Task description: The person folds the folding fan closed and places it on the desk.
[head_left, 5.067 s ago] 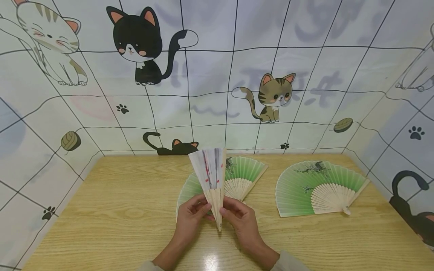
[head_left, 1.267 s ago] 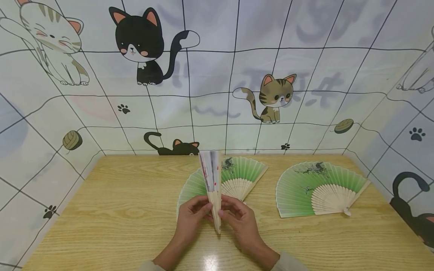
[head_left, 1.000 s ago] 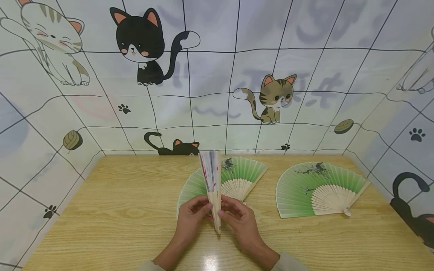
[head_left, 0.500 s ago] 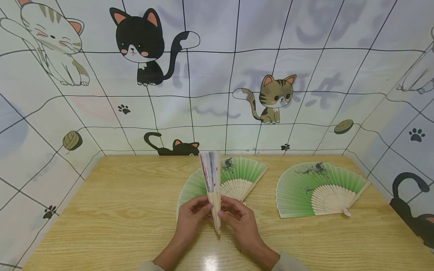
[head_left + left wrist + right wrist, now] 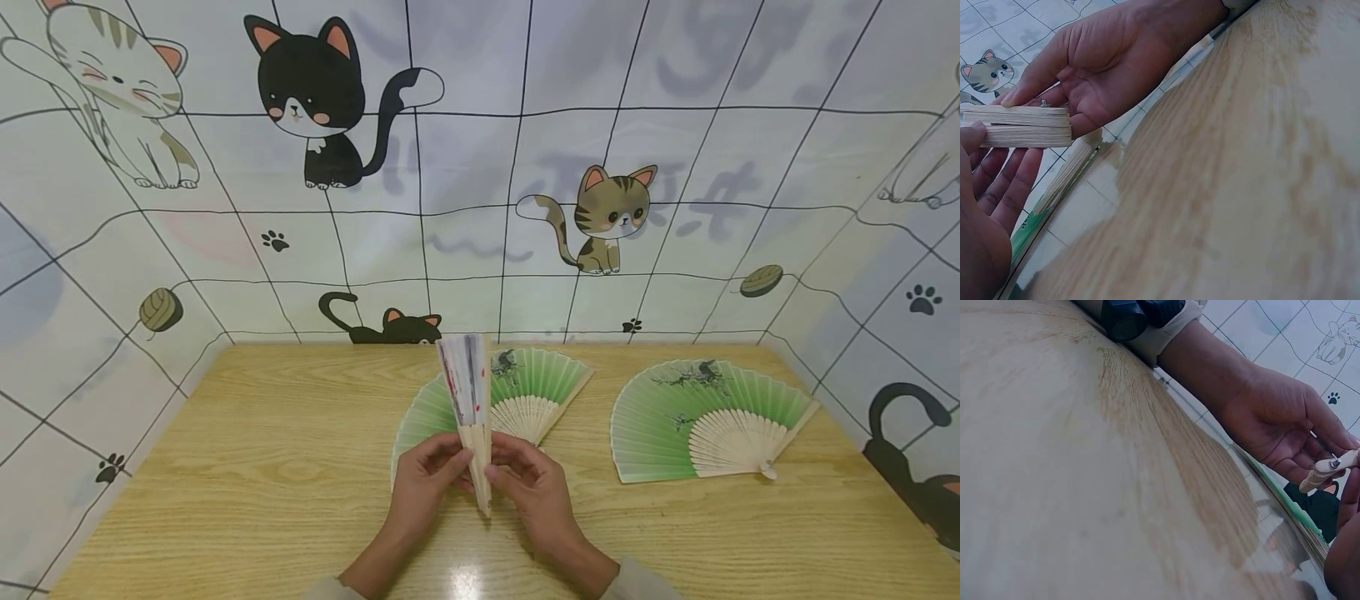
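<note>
A partly folded hand fan (image 5: 472, 392), with a white leaf marked grey and red and pale wooden sticks, stands upright between both hands in the head view. My left hand (image 5: 424, 479) pinches its sticks from the left, thumb in front. On the other side, my right hand (image 5: 534, 483) pinches the same sticks near the pivot end. The left wrist view shows the stacked stick ends (image 5: 1022, 125) with a narrow gap between layers. A metal pivot pin (image 5: 1335, 463) is visible in the right wrist view. Behind the hands lies a spread green fan (image 5: 536, 387), partly hidden.
Another spread green fan (image 5: 660, 421), printed with a dark bird and branches, lies on the wooden table (image 5: 262, 450) to the right. A cloth backdrop with cartoon cats (image 5: 315, 100) rises behind the table and along both sides.
Compared with about five seconds ago, the white fan is folded narrower. Over the last half second its leaf has spread very slightly wider. Both hands stay nearly in place; the green fans have not moved.
</note>
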A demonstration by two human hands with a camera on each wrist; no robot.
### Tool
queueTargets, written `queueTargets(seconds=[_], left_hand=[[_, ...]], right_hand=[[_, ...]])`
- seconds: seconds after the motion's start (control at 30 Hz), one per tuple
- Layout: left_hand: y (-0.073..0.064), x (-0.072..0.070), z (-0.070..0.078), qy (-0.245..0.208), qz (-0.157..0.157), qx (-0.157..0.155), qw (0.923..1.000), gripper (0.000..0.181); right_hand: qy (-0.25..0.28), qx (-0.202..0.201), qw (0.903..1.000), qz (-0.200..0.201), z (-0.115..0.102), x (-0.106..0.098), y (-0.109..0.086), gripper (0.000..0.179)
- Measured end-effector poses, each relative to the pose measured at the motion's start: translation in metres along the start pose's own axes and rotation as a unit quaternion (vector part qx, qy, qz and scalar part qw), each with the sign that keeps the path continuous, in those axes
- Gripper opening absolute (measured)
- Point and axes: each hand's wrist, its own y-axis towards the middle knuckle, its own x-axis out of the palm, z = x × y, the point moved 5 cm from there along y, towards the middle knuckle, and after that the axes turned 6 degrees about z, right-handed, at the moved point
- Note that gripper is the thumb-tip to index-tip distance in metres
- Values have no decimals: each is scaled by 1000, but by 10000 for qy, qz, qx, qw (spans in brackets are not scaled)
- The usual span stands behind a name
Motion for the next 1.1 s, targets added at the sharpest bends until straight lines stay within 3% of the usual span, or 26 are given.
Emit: queueTargets(seconds=[0.53, 1.1], left_hand=[[-1, -1, -1, 11, 22, -83, 10000, 23], [-1, 1, -1, -91, -163, -109, 9998, 23]], right_hand=[[21, 128, 9998, -123, 4, 0, -1, 38], [197, -53, 9994, -267, 3, 2, -1, 38]])
